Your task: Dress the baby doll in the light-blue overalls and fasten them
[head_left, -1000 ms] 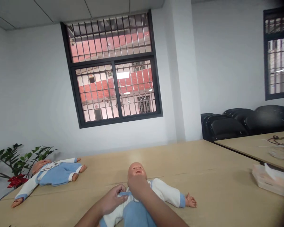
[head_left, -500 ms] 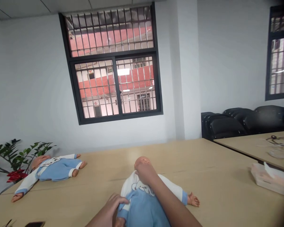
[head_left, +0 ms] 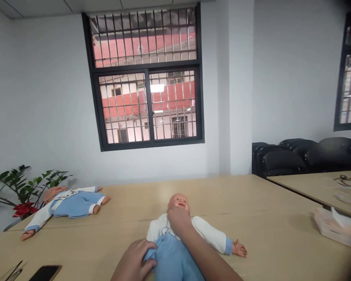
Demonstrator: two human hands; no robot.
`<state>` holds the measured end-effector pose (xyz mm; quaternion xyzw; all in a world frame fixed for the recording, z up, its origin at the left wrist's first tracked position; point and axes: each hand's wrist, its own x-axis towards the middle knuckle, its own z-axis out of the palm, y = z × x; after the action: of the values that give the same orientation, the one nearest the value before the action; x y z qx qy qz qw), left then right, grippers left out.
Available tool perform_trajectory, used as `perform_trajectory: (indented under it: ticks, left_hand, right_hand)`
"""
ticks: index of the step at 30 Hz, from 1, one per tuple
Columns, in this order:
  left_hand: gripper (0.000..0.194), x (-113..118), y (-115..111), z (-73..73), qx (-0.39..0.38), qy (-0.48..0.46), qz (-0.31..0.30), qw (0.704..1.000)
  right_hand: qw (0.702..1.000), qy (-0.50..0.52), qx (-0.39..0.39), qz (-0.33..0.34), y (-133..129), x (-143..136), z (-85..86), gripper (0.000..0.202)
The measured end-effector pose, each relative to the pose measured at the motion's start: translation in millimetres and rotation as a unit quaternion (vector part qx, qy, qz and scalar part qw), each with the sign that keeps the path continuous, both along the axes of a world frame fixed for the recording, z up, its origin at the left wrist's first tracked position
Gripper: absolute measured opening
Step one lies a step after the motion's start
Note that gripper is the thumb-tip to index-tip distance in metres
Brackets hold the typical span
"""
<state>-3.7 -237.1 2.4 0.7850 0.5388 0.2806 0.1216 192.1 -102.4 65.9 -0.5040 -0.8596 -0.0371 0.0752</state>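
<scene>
A baby doll [head_left: 179, 201] in a white top and blue trousers lies on its back on the table, head away from me. My right hand [head_left: 179, 221] is closed at its chin and upper chest; whatever its fingertips hold is hidden. The forearm crosses the doll's body. At the doll's hip, on the left, my left hand [head_left: 139, 253] grips its light-blue clothing between thumb and fingers. The doll's white sleeve [head_left: 212, 234] with blue cuff stretches out to the right, palm up.
A second doll [head_left: 73, 205] dressed alike lies at the far left, beside a leafy plant [head_left: 20, 187]. A phone [head_left: 46, 273] and glasses [head_left: 15, 271] are near left. On the right stand a tissue box [head_left: 336, 230] and another table [head_left: 316, 183] with cables. Folded black chairs [head_left: 283, 160] line the wall.
My right hand has shifted slightly toward the doll's chin, and more of its face shows. The left hand has moved a little downward. The view has swung slightly left, showing more of the phone.
</scene>
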Motion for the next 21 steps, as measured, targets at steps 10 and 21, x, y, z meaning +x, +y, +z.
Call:
perform_trajectory:
  ticks: [10,21]
  left_hand:
    - [0.036,3.0,7.6,-16.1,0.024,0.189,-0.033,0.981]
    - [0.041,19.6,-7.0,2.4,-0.038,0.205,0.064,0.976]
  right_hand:
    - [0.984,0.174,0.043,0.012,10.7,56.7,16.1,0.034]
    - [0.913,0.325,-0.236,0.067,44.3,122.7,-34.8,0.026]
